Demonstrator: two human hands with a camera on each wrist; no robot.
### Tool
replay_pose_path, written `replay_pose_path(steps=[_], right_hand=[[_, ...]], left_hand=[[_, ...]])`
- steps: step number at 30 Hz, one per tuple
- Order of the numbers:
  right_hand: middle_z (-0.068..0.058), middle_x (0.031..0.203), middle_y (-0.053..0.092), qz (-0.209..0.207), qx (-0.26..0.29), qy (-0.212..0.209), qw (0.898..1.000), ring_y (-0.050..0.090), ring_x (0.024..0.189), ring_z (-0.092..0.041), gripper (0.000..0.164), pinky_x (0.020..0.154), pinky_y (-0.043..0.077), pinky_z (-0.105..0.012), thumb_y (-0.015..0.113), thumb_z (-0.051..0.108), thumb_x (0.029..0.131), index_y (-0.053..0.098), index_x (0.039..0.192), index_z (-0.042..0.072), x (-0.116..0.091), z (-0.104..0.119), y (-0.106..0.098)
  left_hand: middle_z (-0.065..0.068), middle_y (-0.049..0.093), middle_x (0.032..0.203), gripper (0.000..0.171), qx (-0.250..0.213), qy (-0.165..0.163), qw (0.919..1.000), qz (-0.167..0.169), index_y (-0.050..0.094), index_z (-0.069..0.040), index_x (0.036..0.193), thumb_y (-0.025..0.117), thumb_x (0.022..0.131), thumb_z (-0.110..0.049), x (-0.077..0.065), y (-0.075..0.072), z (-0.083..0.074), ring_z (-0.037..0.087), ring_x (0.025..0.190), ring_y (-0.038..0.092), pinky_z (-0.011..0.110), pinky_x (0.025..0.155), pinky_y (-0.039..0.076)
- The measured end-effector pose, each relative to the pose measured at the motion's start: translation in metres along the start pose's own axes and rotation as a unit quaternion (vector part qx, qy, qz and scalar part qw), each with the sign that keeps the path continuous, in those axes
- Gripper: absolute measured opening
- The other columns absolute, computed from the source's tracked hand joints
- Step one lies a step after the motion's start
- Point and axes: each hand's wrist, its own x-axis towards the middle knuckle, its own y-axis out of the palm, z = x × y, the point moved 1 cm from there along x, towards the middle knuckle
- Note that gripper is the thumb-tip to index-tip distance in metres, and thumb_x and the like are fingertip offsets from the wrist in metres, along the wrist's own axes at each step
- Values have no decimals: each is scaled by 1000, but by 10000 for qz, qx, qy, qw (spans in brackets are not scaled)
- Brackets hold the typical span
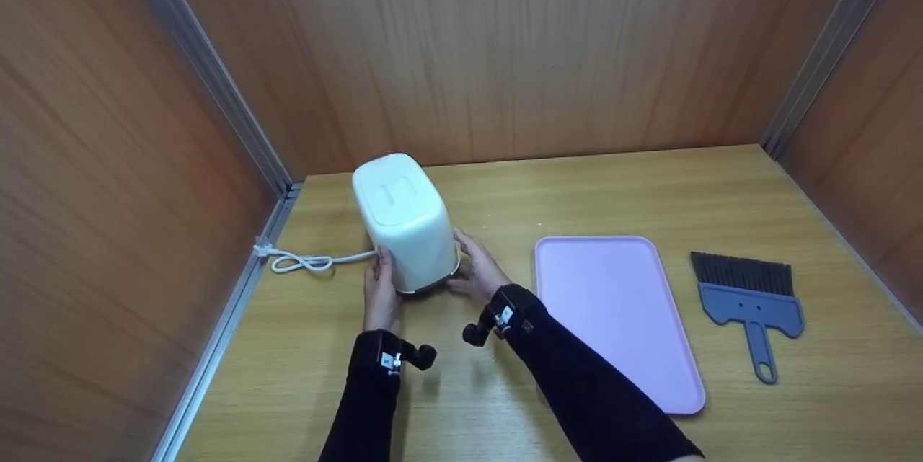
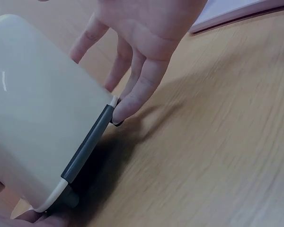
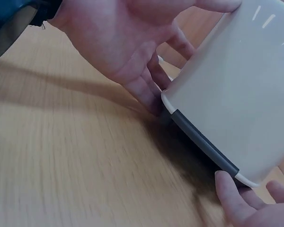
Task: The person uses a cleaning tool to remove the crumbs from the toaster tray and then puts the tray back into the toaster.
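Reddish-brown wood-grain panels (image 1: 505, 51) stand around a yellowish-brown wood-grain bench (image 1: 613, 195), with grey metal strips (image 1: 208, 65) along the joints. Black fabric sleeves (image 1: 364, 404) reach in over it. A flat lilac-pink rectangular tray (image 1: 606, 318) with rounded corners lies to their right, partly covered by the right sleeve. Left of the tray, on the left part of the bench, is a glossy cream-white, rounded box-shaped appliance (image 1: 404, 224) with a dark grey lower edge. It leans, held between both hands, with dark shadow under that edge; whether it touches the bench cannot be told.

A blue-grey plastic hand brush (image 1: 753, 318) with dark bristles lies right of the tray, handle toward the person. The left hand's grip (image 1: 380, 296) holds the appliance's left side, thumb against the wall and fingers at the lower rim. The right hand's grip (image 1: 479, 274) is curled about the opposite lower corner, fingers along the side and rim. A looped white cord (image 1: 310, 261) runs leftward from the appliance. Black wrist mounts (image 1: 515, 303) sit on both sleeves, bearing small pale labels (image 1: 390, 360) whose writing is too small to read.
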Motion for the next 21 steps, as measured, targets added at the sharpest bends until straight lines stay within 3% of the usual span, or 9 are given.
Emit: replay_pose_path(steps=[9, 17, 21], right_hand=[[-15, 164, 9, 471, -468, -136, 9977, 16, 146, -46, 68, 115, 23, -63, 44, 48, 100, 25, 156, 13, -8, -5, 1], [-18, 163, 12, 543, -671, -9, 9963, 24, 145, -43, 79, 114, 26, -62, 47, 49, 98, 11, 159, 15, -21, -12, 1], [-15, 163, 14, 596, -765, 7, 9953, 25, 145, -41, 77, 114, 26, -62, 47, 51, 98, 14, 159, 17, -25, -15, 3]], left_hand=[[13, 35, 155, 81, -100, -54, 9998, 134, 20, -8, 152, 52, 94, -56, -5, -5, -1, 28, 144, 31, 42, 120, 23], [12, 32, 158, 86, 26, -165, 9998, 107, 16, -10, 154, 51, 93, -59, -15, -9, 0, 28, 144, 30, 43, 120, 24], [13, 31, 157, 87, 10, -131, 9998, 123, 14, -10, 155, 50, 94, -59, -20, -14, 2, 29, 144, 30, 43, 120, 23]])
